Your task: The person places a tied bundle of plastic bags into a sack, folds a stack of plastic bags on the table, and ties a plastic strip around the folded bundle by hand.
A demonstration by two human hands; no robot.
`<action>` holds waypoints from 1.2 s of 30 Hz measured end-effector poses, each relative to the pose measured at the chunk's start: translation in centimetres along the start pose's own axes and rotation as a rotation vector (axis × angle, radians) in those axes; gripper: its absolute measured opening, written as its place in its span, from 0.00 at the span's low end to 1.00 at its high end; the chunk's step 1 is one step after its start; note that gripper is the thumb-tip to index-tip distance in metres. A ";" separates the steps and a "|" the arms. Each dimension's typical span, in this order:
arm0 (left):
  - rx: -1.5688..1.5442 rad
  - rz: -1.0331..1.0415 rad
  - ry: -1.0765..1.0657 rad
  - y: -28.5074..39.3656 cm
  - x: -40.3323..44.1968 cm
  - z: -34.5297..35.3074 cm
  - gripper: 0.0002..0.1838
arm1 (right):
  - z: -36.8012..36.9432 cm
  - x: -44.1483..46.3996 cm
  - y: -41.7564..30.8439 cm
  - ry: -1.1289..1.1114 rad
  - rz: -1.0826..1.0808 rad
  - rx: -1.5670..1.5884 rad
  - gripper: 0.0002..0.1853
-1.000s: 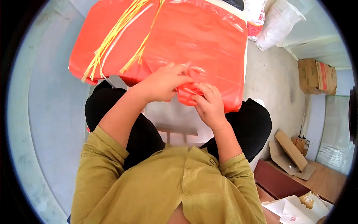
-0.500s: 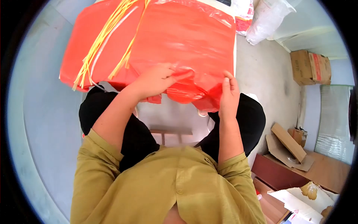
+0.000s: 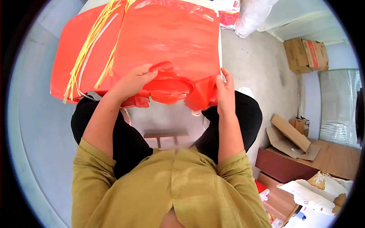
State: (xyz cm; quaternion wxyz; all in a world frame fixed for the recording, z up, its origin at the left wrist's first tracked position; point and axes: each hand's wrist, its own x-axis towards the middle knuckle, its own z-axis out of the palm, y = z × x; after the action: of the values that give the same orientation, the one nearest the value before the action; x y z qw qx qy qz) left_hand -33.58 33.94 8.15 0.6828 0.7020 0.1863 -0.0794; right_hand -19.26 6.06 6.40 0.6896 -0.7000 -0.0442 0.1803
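Pinching bunched red plastic (image 3: pixel 167 38) w/ L hand (image 3: pixel 133 81) fingers, at its 7 o'clock. Touching its 4 o'clock edge w/ R hand (image 3: pixel 226 93), fingers slightly parted (can't tell if gripping). Spread over bench (image 3: pixel 220 45), rumpled at 6 o'clock, w/ yellow strips (image 3: pixel 89 45) on top, 10 o'clock.

Location type: small workshop or packing room; exact type cannot be confirmed. Indicators: bare concrete floor (image 3: pixel 254 64); sheets of red plastic film (image 3: pixel 167 41) spread over a work surface; bundled yellow plastic strips (image 3: pixel 89 49); stacked cardboard carton (image 3: pixel 298 56); flattened cardboard (image 3: pixel 291 142); filled white sack (image 3: pixel 253 15) standing on the floor.
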 end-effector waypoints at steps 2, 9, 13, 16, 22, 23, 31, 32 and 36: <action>-0.041 -0.017 -0.027 0.1 0.1 -0.1 0.19 | 0.4 -0.1 -0.7 -0.008 0.017 0.039 0.28; 0.288 0.212 -0.023 -0.2 0.1 0.0 0.15 | -0.7 -3.7 1.3 -0.150 -0.061 -0.063 0.48; 0.745 0.590 0.004 -2.2 0.5 -0.1 0.12 | -2.0 -9.2 3.0 -0.142 -0.019 -0.222 0.44; 0.792 0.609 -0.016 -1.5 -0.5 0.5 0.14 | -3.5 -10.1 4.1 -0.050 -0.031 -0.242 0.37; 0.873 0.706 0.001 -1.9 -0.9 0.8 0.21 | -0.6 -5.3 -2.6 -0.287 -0.358 -0.556 0.26; 0.874 0.725 0.007 -2.1 -0.9 0.8 0.22 | 0.6 -4.2 -3.6 -0.359 -0.245 -0.496 0.24; 0.926 0.775 -0.008 -2.5 -0.8 0.1 0.24 | 7.0 1.7 -2.7 -0.537 0.276 -0.055 0.25; 0.922 0.765 -0.014 -2.6 -0.7 0.1 0.24 | 7.3 2.0 -2.6 -0.541 0.283 -0.058 0.25; 0.846 0.743 0.029 -2.2 -1.0 0.3 0.24 | 7.8 1.8 -2.0 -0.573 0.154 -0.300 0.23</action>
State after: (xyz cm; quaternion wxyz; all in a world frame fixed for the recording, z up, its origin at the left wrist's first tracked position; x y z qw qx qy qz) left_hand -35.22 33.53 6.48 0.3214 0.9340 -0.1121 0.1085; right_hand -19.60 14.09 8.18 0.5227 -0.7158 -0.2092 0.4131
